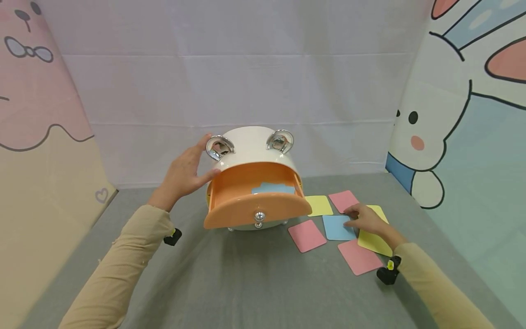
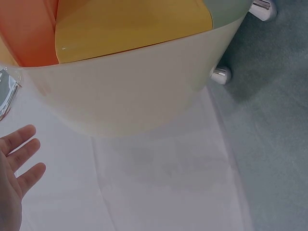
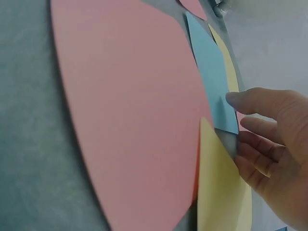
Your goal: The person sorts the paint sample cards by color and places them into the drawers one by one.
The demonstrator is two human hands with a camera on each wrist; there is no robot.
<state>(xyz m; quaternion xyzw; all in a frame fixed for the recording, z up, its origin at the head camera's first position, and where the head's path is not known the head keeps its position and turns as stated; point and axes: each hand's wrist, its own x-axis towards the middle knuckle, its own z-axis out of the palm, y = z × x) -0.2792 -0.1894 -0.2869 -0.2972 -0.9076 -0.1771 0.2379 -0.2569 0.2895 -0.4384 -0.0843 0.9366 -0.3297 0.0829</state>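
A rounded white box (image 1: pixel 251 146) with two silver ear-like bells stands at the centre of the head view. Its orange drawer (image 1: pixel 246 211) is pulled out, and light-blue paper (image 1: pixel 273 188) lies inside. My left hand (image 1: pixel 186 171) is at the box's left side, thumb by the upper rim and fingers beside the silver bell; in the left wrist view its fingers are spread. To the right, my right hand (image 1: pixel 369 221) reaches over a blue card (image 1: pixel 338 228), with the thumb tip at its right edge. A pink card (image 1: pixel 343 200) lies by the fingertips.
Around the blue card lie a yellow card (image 1: pixel 318 206), a larger yellow piece (image 1: pixel 376 244), and two pink cards, one near the drawer (image 1: pixel 307 236) and one nearer me (image 1: pixel 358 258). Grey cloth (image 1: pixel 230 283) covers the table. A white curtain (image 1: pixel 246 82) hangs behind.
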